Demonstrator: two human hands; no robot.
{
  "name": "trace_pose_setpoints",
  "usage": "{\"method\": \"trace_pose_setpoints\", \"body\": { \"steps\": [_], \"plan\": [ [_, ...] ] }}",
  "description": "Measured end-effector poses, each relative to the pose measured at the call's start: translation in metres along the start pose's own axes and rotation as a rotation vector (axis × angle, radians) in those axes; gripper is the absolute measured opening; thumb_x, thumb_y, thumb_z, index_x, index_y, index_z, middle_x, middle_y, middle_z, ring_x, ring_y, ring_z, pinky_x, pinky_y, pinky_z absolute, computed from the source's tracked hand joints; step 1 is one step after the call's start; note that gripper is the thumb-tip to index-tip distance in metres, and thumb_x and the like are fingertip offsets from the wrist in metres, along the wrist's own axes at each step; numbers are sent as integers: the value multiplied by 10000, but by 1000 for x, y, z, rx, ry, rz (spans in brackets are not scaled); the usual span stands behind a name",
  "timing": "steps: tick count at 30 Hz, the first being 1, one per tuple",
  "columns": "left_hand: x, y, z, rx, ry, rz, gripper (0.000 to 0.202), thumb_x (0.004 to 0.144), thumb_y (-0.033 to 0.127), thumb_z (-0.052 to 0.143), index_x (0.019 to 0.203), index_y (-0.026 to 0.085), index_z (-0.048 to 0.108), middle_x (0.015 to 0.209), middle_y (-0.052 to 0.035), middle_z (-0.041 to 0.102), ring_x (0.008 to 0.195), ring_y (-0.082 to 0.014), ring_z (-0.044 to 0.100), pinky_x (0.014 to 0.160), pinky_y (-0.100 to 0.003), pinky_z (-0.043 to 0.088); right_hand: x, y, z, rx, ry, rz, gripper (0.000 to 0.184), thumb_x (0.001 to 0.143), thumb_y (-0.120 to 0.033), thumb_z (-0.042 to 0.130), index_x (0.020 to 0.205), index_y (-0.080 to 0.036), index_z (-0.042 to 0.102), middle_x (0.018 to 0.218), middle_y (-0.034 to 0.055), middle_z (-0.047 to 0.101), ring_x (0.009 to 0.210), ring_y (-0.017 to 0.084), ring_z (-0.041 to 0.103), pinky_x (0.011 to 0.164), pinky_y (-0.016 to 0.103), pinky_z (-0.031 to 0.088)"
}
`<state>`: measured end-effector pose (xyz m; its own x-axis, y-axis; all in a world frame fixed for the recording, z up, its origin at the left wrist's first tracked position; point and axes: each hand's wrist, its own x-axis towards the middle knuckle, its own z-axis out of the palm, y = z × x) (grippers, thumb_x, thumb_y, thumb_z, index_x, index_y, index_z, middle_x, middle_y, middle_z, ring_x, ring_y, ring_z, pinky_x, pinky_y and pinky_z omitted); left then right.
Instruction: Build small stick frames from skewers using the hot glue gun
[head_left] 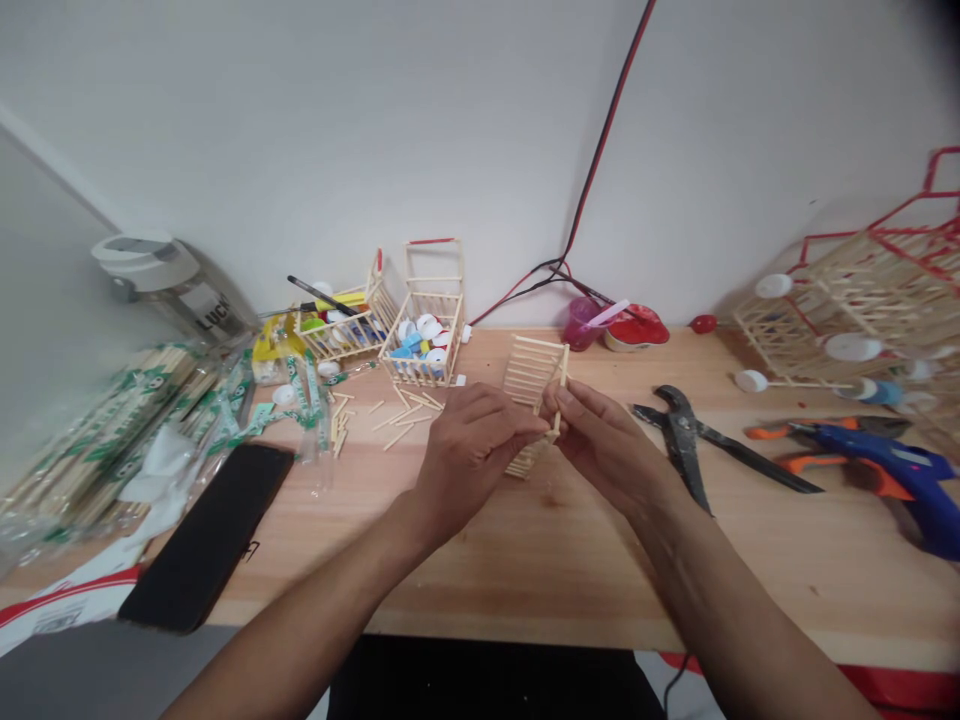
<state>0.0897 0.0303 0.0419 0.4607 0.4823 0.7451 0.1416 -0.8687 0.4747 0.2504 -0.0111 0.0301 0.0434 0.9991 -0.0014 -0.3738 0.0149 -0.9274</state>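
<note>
Left hand [480, 430]: fingers closed, pinching the stick frame [529, 372] at its near right edge; which stick exactly is too small to tell. Right hand [596, 435]: thumb and fingers gripping the upright stick on the frame's right side. Frame is tilted between both hands, over the counter [525, 590]; whether its lower end touches down, can't tell.

Just left of the frame: loose cut sticks [397, 438], scattered. Behind those, left of the frame: miniature stick cart [418, 373] with red-topped handle, holding white and blue bottle caps; beside it a second stick cart [341, 348], tilted, a black pen [322, 295] lying across it. Farther left of the frame: yellow packet [279, 336], clear bottle with white lid [191, 297], bundled wrapped chopsticks [97, 430], black smartphone [210, 535] nearer the counter edge.

Behind the frame, to its right: purple cup [580, 325], and next to it a bowl of red paint [637, 328]. Red-and-black cable [611, 130] runs up the wall behind.

Right of the frame: black pliers [681, 440], handles spread; farther right, blue hot glue gun [874, 455] with orange parts, blurred. Behind the gun: piled red-trimmed stick carts [825, 310] with white cap wheels.
</note>
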Motion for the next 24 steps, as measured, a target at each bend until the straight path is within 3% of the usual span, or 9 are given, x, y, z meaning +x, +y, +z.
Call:
{"method": "trace_pose_setpoints", "body": {
  "steps": [24],
  "plan": [
    [1, 2, -1, 9, 0, 2, 67, 854, 198, 617, 842, 179, 680, 785, -17, 697, 778, -129, 620, 813, -319, 478, 0, 0, 1, -35, 7, -9, 235, 816, -389, 647, 699, -197, 576, 694, -21, 469, 628, 102, 384, 597, 242, 331]
  ]
}}
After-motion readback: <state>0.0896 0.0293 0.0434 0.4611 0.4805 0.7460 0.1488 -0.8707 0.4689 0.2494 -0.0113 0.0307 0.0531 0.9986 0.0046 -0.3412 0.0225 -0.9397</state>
